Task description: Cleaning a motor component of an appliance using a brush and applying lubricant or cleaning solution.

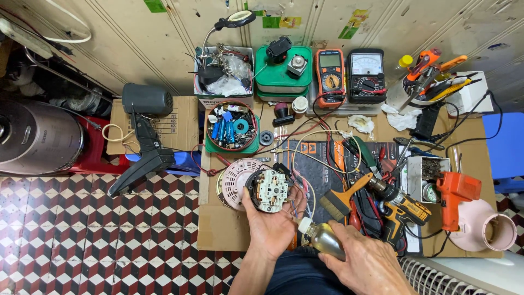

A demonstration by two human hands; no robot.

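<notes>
My left hand [273, 226] grips a round black fan motor [268, 189] with a white plastic end plate, held face up over the cardboard. Thin wires trail from the motor to the right. My right hand [364, 263] holds a small clear bottle [321, 237] of yellowish oil with a white cap, tilted so the cap points toward the motor. The cap sits just right of my left palm, a short way below the motor.
A pink fan housing [234, 177] lies left of the motor. A brush [344, 198], a cordless drill [401, 210], an orange heat gun [456, 194], two multimeters [349, 74], a tin of parts [231, 127] and a black fan stand [144, 145] surround the cardboard mat [218, 226].
</notes>
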